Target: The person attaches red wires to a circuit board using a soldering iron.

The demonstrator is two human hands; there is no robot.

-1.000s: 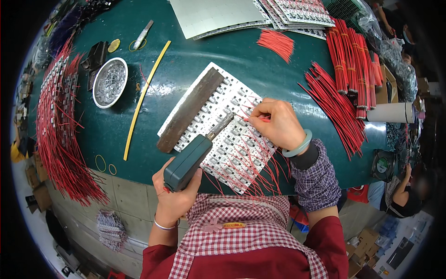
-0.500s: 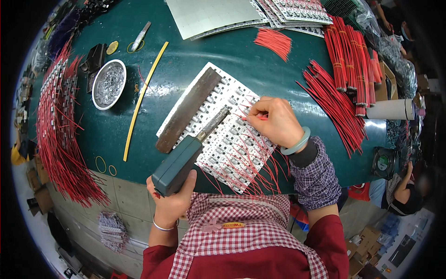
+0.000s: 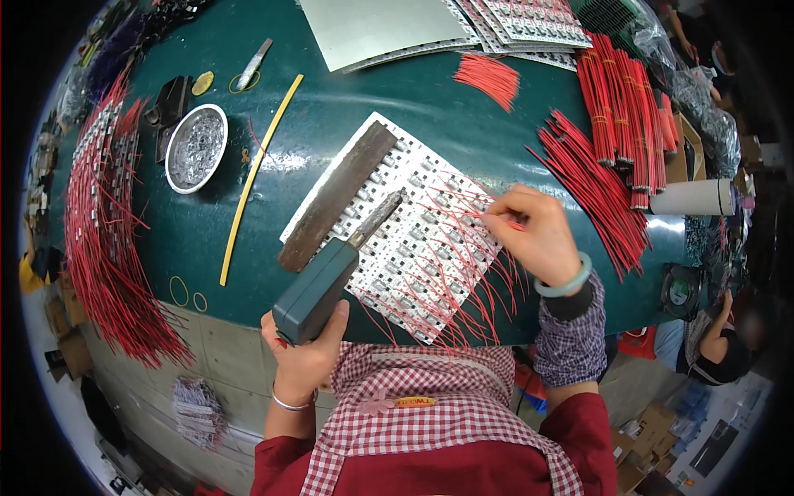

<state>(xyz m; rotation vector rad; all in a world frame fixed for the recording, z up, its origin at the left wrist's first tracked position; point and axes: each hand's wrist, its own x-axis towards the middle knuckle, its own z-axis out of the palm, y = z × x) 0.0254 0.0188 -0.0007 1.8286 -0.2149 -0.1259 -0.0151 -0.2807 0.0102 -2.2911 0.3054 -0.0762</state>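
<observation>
Left hand (image 3: 310,351) is wrapped round the grip of a green soldering gun (image 3: 316,289), its tip over a white circuit-board panel (image 3: 418,175). Thumb and fingers of the right hand (image 3: 536,234) are pinched together on red wire (image 3: 518,223) beside the panel's right corner. The panel lies aslant, its lowest corner at the near edge of the bench (image 3: 190,240), a dark bar (image 3: 339,197) along its left side.

Electronics workshop | soldering gun (image 3: 318,289) | circuit-board stack (image 3: 542,21) | red wire bundles (image 3: 620,107)

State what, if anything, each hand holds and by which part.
Left hand: soldering gun, by the near end of its body. Right hand: red wires, exact part hidden.
</observation>
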